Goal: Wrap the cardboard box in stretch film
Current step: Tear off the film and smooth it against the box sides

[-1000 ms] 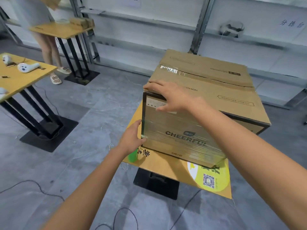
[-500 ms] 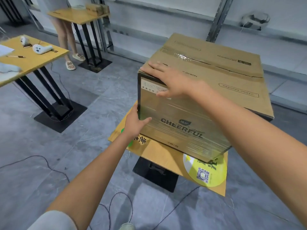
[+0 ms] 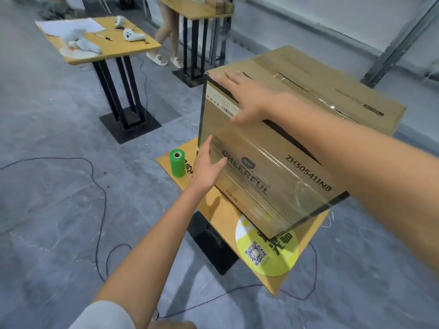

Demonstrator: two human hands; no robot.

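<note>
The large brown cardboard box (image 3: 297, 129), film-covered on its near face, is being steadied on the small wooden table (image 3: 213, 210) by the right hand (image 3: 247, 96) and left hand (image 3: 209, 167), fingers spread flat.

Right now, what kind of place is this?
Probably a packing or warehouse workroom. A big cardboard box sits on a small table beside a green film roll, with bare concrete floor and metal racking behind.
</note>
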